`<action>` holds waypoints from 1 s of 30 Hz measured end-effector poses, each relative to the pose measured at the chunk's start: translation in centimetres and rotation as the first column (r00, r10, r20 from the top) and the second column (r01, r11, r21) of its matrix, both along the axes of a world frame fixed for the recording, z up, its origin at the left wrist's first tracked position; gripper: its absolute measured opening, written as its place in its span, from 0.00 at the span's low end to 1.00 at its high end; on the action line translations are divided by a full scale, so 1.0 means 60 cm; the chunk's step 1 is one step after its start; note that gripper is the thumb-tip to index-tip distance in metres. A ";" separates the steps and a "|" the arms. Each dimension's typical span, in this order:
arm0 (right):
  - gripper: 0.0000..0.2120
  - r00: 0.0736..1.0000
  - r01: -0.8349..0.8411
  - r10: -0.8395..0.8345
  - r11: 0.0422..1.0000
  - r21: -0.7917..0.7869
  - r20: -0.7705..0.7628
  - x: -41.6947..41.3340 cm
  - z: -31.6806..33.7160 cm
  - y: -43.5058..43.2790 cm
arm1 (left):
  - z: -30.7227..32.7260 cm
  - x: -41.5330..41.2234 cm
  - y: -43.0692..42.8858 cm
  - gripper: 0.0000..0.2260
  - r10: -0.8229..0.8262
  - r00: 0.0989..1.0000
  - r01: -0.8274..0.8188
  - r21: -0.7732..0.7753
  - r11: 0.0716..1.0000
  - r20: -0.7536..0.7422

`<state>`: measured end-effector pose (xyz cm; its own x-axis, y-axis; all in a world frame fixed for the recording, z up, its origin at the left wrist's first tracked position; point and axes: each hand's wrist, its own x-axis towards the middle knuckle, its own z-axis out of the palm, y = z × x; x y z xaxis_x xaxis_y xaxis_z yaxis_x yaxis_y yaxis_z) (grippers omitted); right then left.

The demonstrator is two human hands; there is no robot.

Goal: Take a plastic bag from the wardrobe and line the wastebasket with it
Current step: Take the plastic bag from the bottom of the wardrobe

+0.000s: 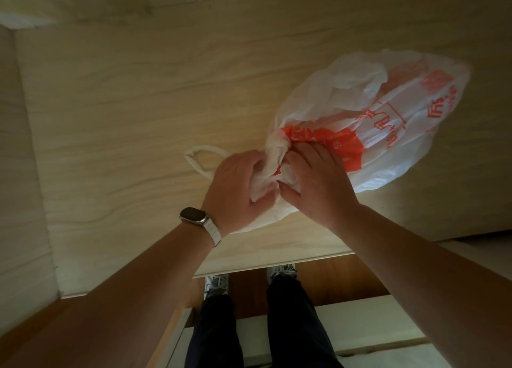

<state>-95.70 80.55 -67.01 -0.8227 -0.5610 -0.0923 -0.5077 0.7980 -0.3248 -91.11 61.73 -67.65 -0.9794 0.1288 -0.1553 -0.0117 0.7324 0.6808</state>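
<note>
So the biggest thing in shot was the pale wood-grain wardrobe shelf (110, 112), a wide flat board with a side wall on the left. Sitting on it, over to the right, was the big white crinkly plastic bag with orange-red printing (374, 112), puffed up and looking stuffed with more bags. Its neck was bunched toward the front edge of the shelf, and one thin white loop handle (198, 157) lay flat on the board just left of the hands.

The left hand (235, 190) was curled around the gathered neck, fingers closed tight on the plastic. The right hand (313, 179) pressed in right beside it, fingertips pinching into the same bunch of plastic, the two hands touching.

Smallest bit: a dark square-faced smartwatch on a light band (194, 216) on the left wrist.
</note>
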 end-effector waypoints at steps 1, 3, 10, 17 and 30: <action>0.20 1.000 0.009 -0.009 1.000 -0.008 0.009 -0.001 0.000 0.000 | -0.002 0.005 0.000 0.33 -0.061 0.998 0.062 -0.040 0.997 0.024; 0.19 0.999 0.026 -0.025 0.999 -0.028 0.021 -0.002 -0.002 0.001 | -0.014 0.015 0.001 0.45 -0.178 0.983 0.183 -0.181 0.966 0.045; 0.19 0.997 0.015 -0.011 0.999 -0.048 0.082 -0.006 -0.005 0.007 | -0.032 0.006 0.010 0.25 -0.121 0.970 0.065 -0.257 0.964 -0.210; 0.18 0.986 0.036 -0.006 0.983 -0.181 0.166 -0.011 0.029 0.007 | 0.020 -0.013 -0.003 0.14 0.015 0.992 -0.016 -0.004 1.000 -0.124; 0.19 0.943 0.135 -0.007 0.921 -0.365 0.332 0.016 0.219 -0.060 | 0.261 0.026 0.000 0.12 0.397 0.881 -0.471 0.556 0.685 0.257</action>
